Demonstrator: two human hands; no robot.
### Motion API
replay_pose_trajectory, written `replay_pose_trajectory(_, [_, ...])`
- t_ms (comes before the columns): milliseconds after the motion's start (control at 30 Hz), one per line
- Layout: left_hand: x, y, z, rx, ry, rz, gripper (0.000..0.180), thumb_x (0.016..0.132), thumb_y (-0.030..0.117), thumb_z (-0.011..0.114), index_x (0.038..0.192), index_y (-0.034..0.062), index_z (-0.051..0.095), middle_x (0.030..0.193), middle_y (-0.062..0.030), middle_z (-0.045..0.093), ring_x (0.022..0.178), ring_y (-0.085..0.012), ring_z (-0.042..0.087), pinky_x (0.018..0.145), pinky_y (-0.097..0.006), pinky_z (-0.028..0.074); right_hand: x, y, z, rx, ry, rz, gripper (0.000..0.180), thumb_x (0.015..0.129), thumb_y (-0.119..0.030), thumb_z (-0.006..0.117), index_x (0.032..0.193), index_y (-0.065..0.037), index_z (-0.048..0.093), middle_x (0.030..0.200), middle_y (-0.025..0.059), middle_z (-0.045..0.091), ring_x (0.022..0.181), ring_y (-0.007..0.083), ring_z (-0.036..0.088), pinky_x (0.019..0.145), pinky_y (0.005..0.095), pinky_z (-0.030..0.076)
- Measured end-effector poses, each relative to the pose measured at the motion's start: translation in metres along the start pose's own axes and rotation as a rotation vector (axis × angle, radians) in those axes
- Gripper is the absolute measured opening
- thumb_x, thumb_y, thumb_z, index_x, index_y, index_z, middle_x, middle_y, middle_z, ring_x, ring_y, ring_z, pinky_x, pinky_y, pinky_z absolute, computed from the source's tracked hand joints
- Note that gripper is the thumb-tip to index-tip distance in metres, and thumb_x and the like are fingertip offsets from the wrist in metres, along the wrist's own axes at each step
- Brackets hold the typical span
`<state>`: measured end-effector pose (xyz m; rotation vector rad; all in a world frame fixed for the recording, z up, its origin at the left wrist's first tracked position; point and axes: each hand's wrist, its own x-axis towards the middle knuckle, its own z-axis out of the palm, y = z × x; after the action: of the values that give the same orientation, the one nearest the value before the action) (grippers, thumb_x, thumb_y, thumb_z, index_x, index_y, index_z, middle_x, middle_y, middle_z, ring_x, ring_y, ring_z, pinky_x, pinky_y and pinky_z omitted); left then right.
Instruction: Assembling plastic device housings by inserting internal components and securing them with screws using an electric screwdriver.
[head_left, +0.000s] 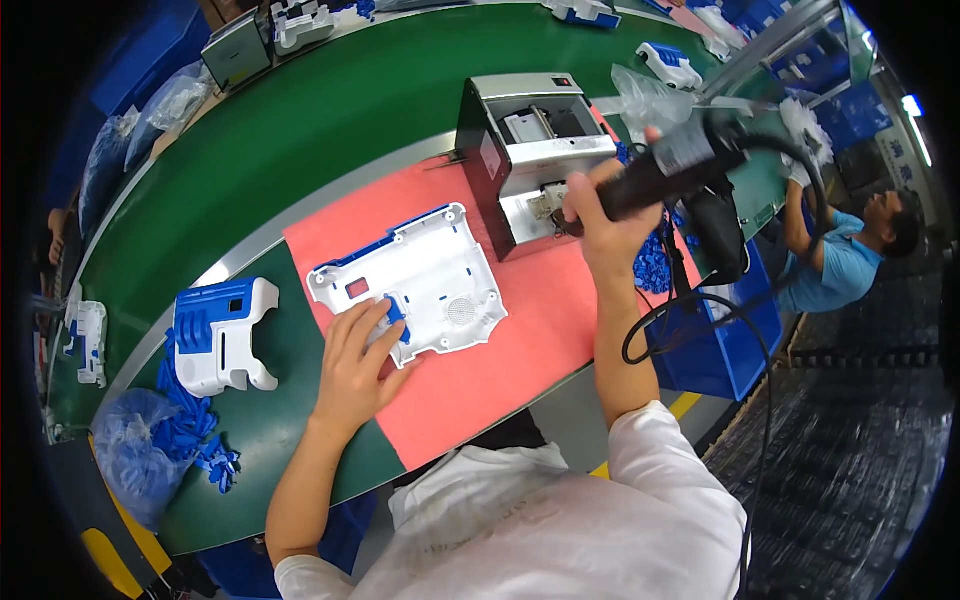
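Observation:
A white plastic housing half point(425, 270) lies inner side up on the pink mat, with a blue strip along its far edge. My left hand point(352, 358) rests at its near left side, fingertips holding a small blue plastic piece point(398, 322) against it. My right hand point(612, 225) is wrapped round a black electric screwdriver point(668, 168), somewhat blurred and tilted, at the front of a metal screw feeder point(545, 150). The driver's tip is hard to make out near the feeder's opening.
A white and blue housing point(222, 335) and a bag of blue parts point(150, 450) are at left. Loose blue parts point(653, 265) lie beside the feeder. The driver's cable point(765, 400) loops at right. A green conveyor point(350, 100) runs behind; a co-worker point(835, 245) is at right.

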<state>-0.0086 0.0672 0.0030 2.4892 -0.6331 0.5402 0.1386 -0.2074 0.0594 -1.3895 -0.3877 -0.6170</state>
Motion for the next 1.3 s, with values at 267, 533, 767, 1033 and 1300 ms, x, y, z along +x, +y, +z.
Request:
replay_pose_trajectory(267, [-0.002,0.000,-0.001,-0.015,-0.004,-0.005,0.047,0.066,0.019,0.082,0.108,0.0030,0.066,0.128,-0.0151,0.055,0.119,-0.0362,0.049,0.094,-0.048,0.043,0.009,-0.017,0.003,0.033,0.046,-0.182,0.083,0.085,0.008,0.058,0.149,-0.001,0.006,0.064,0.0042,0.054,0.047,0.0119,0.051,0.045,0.0249,0.042])
replay_pose_trajectory(533, [-0.007,0.000,0.002,-0.022,0.020,-0.028,0.046,0.067,0.019,0.083,0.107,0.0031,0.066,0.127,-0.0149,0.056,0.120,-0.0357,0.050,0.097,-0.047,0.042,-0.004,-0.021,0.003,0.050,-0.019,-0.044,0.085,0.080,0.013,0.064,0.148,-0.001,0.015,0.067,0.0023,0.053,0.049,0.0099,0.051,0.046,0.0243,0.043])
replay_pose_trajectory(767, [-0.005,0.000,0.005,0.020,0.035,0.034,0.043,0.068,0.020,0.075,0.105,0.0012,0.066,0.123,-0.0115,0.058,0.118,-0.0350,0.049,0.097,-0.048,0.041,-0.032,-0.039,0.062,0.319,-0.252,-0.066,0.072,0.100,-0.019,0.051,0.152,-0.019,0.001,0.073,0.0084,0.051,0.048,0.0178,0.050,0.048,0.0360,0.047])
replay_pose_trajectory(1033, [-0.007,0.005,0.006,0.031,0.073,0.007,0.037,0.067,0.016,0.073,0.100,0.0012,0.066,0.120,-0.0106,0.058,0.116,-0.0328,0.049,0.095,-0.046,0.042,-0.070,-0.027,0.142,0.350,-0.287,0.043,0.074,0.081,0.011,0.062,0.139,0.011,0.015,0.069,0.0062,0.058,0.054,0.0104,0.056,0.052,0.0235,0.048])
replay_pose_trajectory(1300, [-0.008,0.003,0.004,0.018,0.080,-0.001,0.035,0.067,0.015,0.071,0.099,0.0014,0.067,0.119,-0.0108,0.059,0.115,-0.0312,0.050,0.095,-0.045,0.043,-0.075,-0.011,0.147,0.266,-0.317,-0.026,0.062,0.081,0.009,0.063,0.130,0.012,0.026,0.066,0.0044,0.059,0.052,0.0086,0.056,0.065,0.0224,0.049])
